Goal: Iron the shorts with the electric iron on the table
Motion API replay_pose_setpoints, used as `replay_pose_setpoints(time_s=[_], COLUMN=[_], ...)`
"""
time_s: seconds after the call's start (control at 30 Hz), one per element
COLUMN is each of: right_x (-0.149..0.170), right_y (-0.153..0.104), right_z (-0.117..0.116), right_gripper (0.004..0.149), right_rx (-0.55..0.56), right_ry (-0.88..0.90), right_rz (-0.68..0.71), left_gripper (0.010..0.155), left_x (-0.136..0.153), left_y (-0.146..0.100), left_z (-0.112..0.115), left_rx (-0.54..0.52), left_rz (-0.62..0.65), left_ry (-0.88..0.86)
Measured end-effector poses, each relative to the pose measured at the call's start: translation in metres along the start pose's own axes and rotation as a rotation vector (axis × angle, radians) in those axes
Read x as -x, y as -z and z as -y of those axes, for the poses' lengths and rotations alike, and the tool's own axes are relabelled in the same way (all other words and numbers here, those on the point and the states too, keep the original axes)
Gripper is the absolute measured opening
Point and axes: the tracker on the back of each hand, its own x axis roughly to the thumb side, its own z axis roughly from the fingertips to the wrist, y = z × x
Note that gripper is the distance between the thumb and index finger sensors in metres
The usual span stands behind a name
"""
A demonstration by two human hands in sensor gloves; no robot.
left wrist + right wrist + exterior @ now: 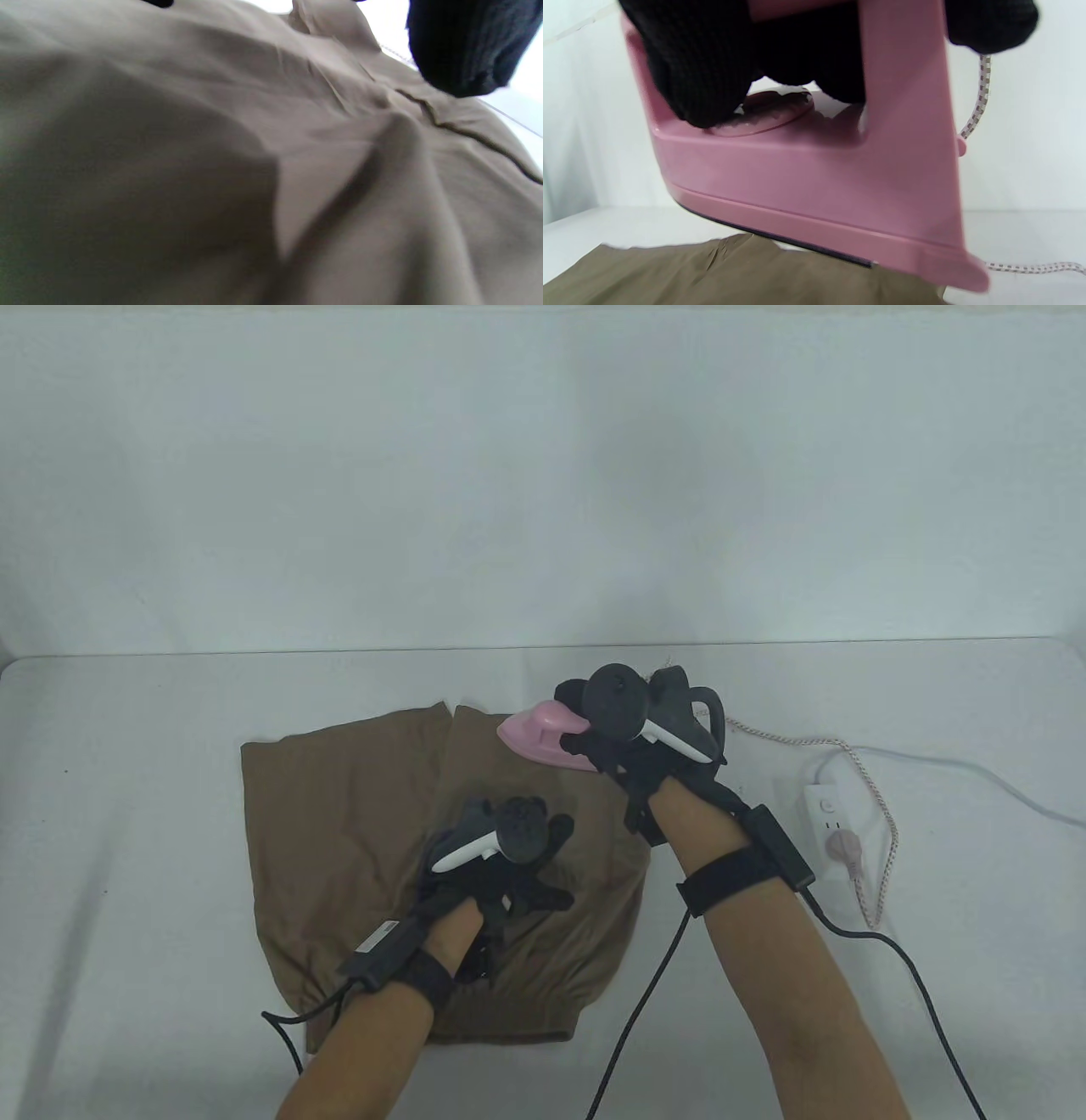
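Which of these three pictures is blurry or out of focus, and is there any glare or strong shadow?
Left wrist view: soft and blurred, the shorts fill the frame, dark at lower left. Right wrist view: the iron is slightly soft from closeness, the backdrop bright. Table view: sharpest, evenly lit, no glare, only faint shadows beside the left hand and right hand.

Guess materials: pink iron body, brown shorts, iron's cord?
Pink iron: looks like moulded plastic, smooth and semi-gloss, with soft highlights and rounded edges; its dark soleplate edge is too thin to judge. Brown shorts: thin woven fabric, matte, creasing in soft folds. Iron's cord: seemingly braided textile sheath, white with a speckled weave.
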Motion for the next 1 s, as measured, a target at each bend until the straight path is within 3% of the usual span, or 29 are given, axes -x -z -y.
replay_pose_setpoints(time_s=[0.13, 0.23, 0.6, 0.7, 0.83, 1.0], right_x=[0.014, 0.022, 0.032, 0.031, 0.024, -0.006], right_y=[0.002, 0.0, -0.009, -0.009, -0.002, 0.019], right_z=[0.007, 0.012, 0.018, 0.024, 0.031, 0.02], right_gripper=[0.059, 0.059, 0.059, 0.059, 0.059, 0.059], right_rx=[0.0, 0.002, -0.008, -0.006, 0.022, 0.015], right_ry=[0.021, -0.004, -0.012, -0.013, -0.003, 0.031], right_rz=[-0.031, -0.033, -0.052, -0.05, -0.06, -0.02], left_gripper=[0.085, 0.084, 0.083, 0.08, 0.073, 0.068], left_x=[-0.028, -0.048, -0.1, -0.102, -0.086, -0.027], left_y=[0.028, 0.033, 0.031, 0.004, -0.049, -0.124], left_z=[0.023, 0.026, 0.028, 0.006, -0.027, -0.034], left_rx=[0.18, 0.108, 0.101, -0.01, -0.073, -0.098], left_rz=[-0.038, 0.001, 0.032, 0.07, 0.071, -0.025], left_ry=[0.1, 0.134, 0.2, 0.222, 0.298, 0.363])
